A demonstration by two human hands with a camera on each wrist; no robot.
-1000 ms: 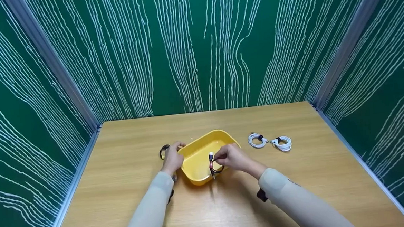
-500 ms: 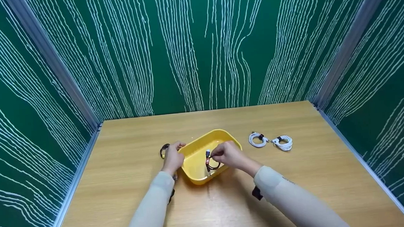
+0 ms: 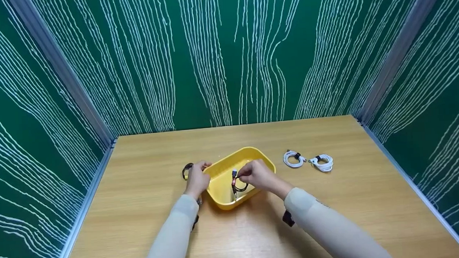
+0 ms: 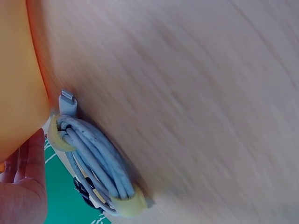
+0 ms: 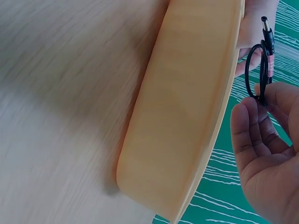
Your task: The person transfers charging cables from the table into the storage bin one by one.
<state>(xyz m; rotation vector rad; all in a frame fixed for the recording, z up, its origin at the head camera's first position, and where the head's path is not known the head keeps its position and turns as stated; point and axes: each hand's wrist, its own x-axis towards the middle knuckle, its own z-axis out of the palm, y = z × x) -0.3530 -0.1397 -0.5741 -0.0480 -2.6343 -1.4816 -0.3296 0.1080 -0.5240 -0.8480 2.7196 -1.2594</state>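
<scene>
My right hand (image 3: 260, 175) pinches a short black cable (image 3: 234, 182) over the yellow bin (image 3: 226, 206). The cable is looped and bound with a red band. In the head view a USB plug stands at its upper end, and the right wrist view shows a barrel plug (image 5: 266, 29) at the other end. My left hand (image 3: 197, 180) grips the bin's left end by the rim. Beside the bin's outer wall, the left wrist view shows a coiled white cable (image 4: 96, 149) with yellow ties and a Lightning plug; the left forearm mostly hides it in the head view.
Two coiled white cables (image 3: 293, 159) with black ties lie right of the bin on the wooden table (image 3: 139, 212). A dark coiled cable (image 3: 186, 170) lies beyond the left hand. Green partition walls (image 3: 226, 66) with white lines enclose the back and sides.
My right hand has moved slightly left with the black cable, farther over the inside of the bin. My left hand and the bin have stayed in place.
</scene>
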